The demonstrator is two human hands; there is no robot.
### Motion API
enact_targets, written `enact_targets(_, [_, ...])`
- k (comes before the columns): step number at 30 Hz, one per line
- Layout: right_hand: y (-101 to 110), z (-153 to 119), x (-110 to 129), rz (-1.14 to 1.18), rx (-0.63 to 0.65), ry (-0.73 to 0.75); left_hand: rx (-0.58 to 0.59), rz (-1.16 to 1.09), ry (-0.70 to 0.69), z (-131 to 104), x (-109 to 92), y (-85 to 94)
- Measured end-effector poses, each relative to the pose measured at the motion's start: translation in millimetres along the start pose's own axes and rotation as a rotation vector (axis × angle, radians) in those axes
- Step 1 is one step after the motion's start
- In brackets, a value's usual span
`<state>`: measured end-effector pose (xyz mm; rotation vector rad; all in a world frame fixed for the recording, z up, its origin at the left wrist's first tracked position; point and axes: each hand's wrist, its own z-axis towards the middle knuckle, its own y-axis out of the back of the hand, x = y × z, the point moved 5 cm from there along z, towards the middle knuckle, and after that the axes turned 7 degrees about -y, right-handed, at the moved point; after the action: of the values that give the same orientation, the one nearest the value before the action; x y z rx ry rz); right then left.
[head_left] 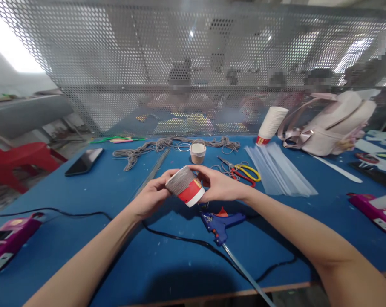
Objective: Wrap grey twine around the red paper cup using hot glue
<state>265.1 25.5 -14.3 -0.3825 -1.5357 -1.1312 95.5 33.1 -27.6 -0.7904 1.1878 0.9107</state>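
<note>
Between my two hands a paper cup [187, 187] is held tilted above the table. Grey cord wraps one part of it; the rest shows a red printed band and a white edge. My left hand [153, 192] grips the corded end from the left. From the right, my right hand [220, 184] curls its fingers around the cup. Just below lies a blue glue gun [221, 224] with a long clear glue stick [244, 273] in its back. Beyond my hands stands a small brown cup with a white top [197, 154].
Grey cord [142, 151] lies in loose bundles at the back. Scissors with red and yellow handles [244, 172], translucent strips [279, 170], stacked paper cups [271, 123] and a pale backpack [333, 121] are on the right. A phone [84, 162] rests at left; a black cable [180, 237] crosses the front.
</note>
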Motion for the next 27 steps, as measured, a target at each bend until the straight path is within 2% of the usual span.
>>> enact_targets(4, [-1,-1,2,-0.047,0.014,0.131,0.096,0.210,-0.039,1,-5,-5.3])
enact_targets(9, [2,-2,10,-0.319,-0.134,0.314,-0.005,0.324,-0.153,0,-24,0.9])
enact_targets(14, [-6,0,7,-0.506,-0.219,0.410,0.032,0.558,-0.183,-8,-32,-4.2])
enact_targets(17, [-11,2,5,-0.522,-0.234,0.387,0.003,0.620,-0.168,-9,-27,-7.0])
enact_targets(20, [-10,1,8,-0.483,-0.196,0.335,-0.016,0.598,-0.144,-7,-23,-7.3])
enact_targets(23, [-2,0,9,-0.381,-0.149,0.207,-0.059,0.548,-0.100,-3,-22,-3.4])
enact_targets(25, [9,-1,7,-0.246,-0.204,0.091,-0.101,0.500,-0.059,-1,-21,0.0])
enact_targets(27, [21,-2,5,-0.083,-0.329,-0.004,-0.138,0.453,-0.021,-1,-19,2.3])
